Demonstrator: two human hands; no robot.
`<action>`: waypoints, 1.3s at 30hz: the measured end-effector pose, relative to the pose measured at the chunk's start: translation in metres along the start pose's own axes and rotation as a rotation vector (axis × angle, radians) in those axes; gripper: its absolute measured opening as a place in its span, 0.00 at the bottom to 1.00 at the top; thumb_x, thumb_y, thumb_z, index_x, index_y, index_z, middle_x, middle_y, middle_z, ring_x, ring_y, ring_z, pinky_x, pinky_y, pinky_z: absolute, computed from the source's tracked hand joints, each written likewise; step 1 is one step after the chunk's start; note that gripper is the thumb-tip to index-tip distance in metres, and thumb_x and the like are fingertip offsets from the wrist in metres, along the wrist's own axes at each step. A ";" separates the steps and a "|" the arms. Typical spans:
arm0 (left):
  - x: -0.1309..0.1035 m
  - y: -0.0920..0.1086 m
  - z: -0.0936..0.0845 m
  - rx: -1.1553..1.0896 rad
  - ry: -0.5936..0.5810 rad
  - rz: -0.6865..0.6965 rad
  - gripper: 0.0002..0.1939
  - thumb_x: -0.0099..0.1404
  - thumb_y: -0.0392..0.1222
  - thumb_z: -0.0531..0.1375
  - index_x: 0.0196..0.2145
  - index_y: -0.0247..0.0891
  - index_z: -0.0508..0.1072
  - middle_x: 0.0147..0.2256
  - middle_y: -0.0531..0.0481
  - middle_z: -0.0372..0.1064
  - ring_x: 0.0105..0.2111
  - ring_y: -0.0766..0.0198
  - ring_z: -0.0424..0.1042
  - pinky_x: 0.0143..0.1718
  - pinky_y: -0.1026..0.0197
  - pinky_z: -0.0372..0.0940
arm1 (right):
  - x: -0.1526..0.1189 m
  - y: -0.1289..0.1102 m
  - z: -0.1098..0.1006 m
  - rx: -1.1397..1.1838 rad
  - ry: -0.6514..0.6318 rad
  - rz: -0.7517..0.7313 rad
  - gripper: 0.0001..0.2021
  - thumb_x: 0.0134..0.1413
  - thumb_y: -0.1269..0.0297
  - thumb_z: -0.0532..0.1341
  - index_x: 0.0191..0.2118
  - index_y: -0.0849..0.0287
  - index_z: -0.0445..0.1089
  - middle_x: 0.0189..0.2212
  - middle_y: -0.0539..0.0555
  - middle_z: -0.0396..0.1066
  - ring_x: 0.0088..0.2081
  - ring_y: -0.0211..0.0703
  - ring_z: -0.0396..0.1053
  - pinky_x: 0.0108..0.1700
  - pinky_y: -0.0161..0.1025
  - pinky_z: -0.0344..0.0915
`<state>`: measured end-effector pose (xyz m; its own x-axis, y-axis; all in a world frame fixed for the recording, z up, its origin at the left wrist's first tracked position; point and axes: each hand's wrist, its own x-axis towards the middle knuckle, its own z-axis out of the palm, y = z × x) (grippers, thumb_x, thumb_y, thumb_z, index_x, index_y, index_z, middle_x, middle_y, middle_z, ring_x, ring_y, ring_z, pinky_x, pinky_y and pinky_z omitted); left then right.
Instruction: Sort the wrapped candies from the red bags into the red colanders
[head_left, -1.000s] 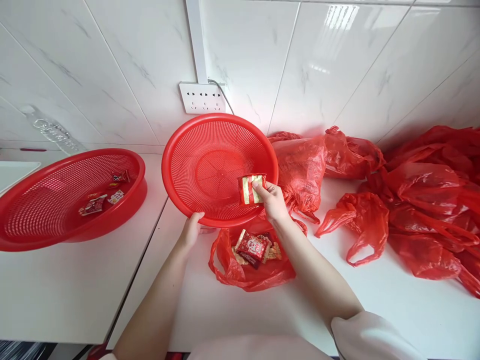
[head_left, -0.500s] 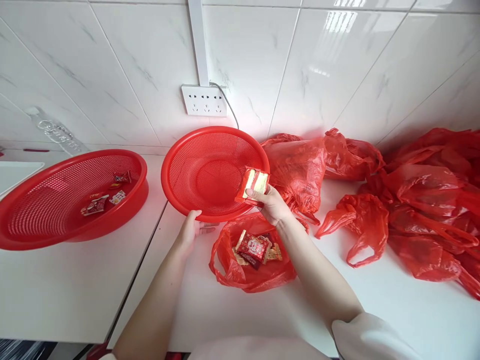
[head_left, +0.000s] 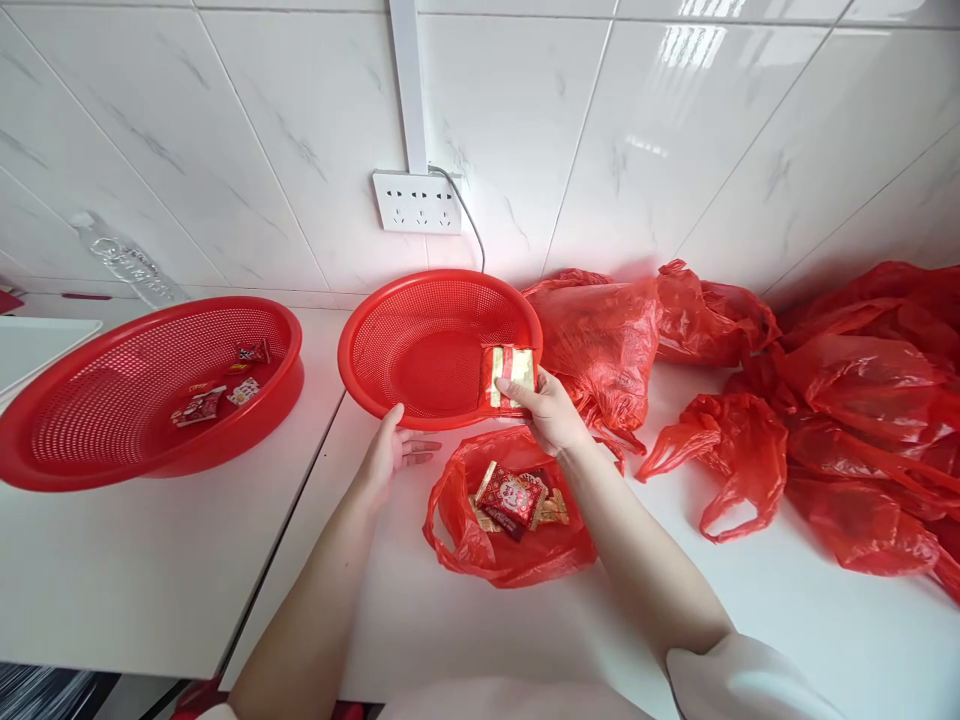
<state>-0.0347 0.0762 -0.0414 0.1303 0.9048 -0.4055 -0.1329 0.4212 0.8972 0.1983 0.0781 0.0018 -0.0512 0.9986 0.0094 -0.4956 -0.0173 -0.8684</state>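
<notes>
Between the thumb and fingers of my right hand [head_left: 553,412] is a red and gold snack packet [head_left: 510,378], held over the front right rim of the middle red plastic basket [head_left: 360,385]. That basket's inside looks bare. My left hand [head_left: 384,455] is at its front left rim, fingers stretched and apart; the thumb is at the rim, and I cannot tell if it touches. Just in front of the basket sits an opened red plastic bag [head_left: 465,550]. Red and gold wrapped snacks [head_left: 517,498] lie inside it, below my right wrist.
Another red basket [head_left: 82,475] on the left holds several small wrapped snacks [head_left: 202,405]. Tied red bags [head_left: 600,335] stand behind on the right, with more bags [head_left: 862,440] heaped farther right. A clear plastic bottle [head_left: 131,262] and a socket strip [head_left: 418,203] are at the tiled wall.
The middle basket has settled from a raised tilt to a flatter position. My right hand has moved slightly down and right with the snack packet. The view has shifted a little.
</notes>
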 end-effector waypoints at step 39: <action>-0.040 0.011 0.015 0.119 -0.210 0.506 0.12 0.66 0.49 0.58 0.39 0.37 0.72 0.26 0.54 0.65 0.17 0.73 0.62 0.18 0.66 0.54 | -0.023 0.010 0.025 -0.468 -0.210 -0.010 0.18 0.60 0.48 0.56 0.35 0.60 0.68 0.24 0.49 0.68 0.21 0.35 0.68 0.22 0.32 0.68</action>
<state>-0.0269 0.0439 -0.0131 0.2740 0.9550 0.1134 -0.1192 -0.0833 0.9894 0.1723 0.0535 0.0052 -0.2453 0.9664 0.0763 -0.0583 0.0638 -0.9963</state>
